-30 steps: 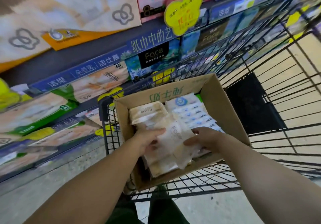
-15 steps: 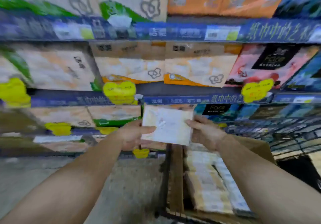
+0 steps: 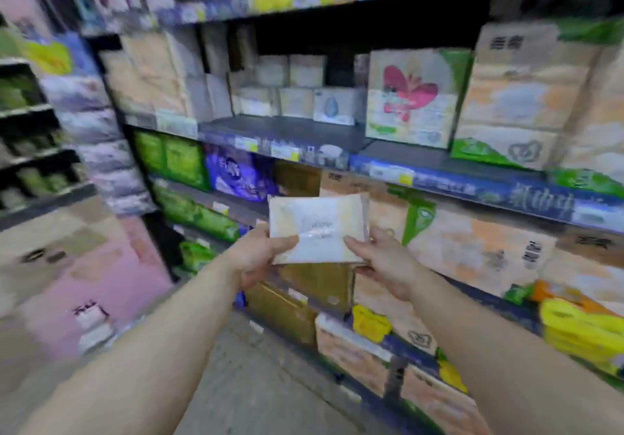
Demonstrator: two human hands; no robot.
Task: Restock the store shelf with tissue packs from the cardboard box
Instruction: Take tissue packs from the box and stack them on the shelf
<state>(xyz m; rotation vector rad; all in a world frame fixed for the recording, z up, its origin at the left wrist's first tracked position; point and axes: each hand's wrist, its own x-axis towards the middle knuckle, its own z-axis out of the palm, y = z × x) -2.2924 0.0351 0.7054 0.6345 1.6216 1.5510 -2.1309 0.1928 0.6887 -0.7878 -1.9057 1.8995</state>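
Note:
I hold a pale cream tissue pack (image 3: pixel 317 225) up in front of the store shelf, flat face towards me. My left hand (image 3: pixel 258 255) grips its lower left corner, thumb on the front. My right hand (image 3: pixel 381 259) grips its lower right edge the same way. Higher up, a dark shelf board (image 3: pixel 287 130) has bare room at its front, with small white and cream tissue packs (image 3: pixel 290 86) stacked at its back. The cardboard box is out of view. The picture is blurred.
Big tissue bundles fill the shelves: a pack with a pink flower (image 3: pixel 410 96) and beige packs (image 3: pixel 526 96) to the right, green (image 3: pixel 169 157) and purple (image 3: pixel 236 174) packs below left. A pink display (image 3: pixel 94 265) stands at the left. Grey floor (image 3: pixel 253 384) lies below.
The pack was lifted out of the cardboard box in the trolley with both hands. My view swung left and up, so the box and trolley dropped from sight and a higher shelf shows.

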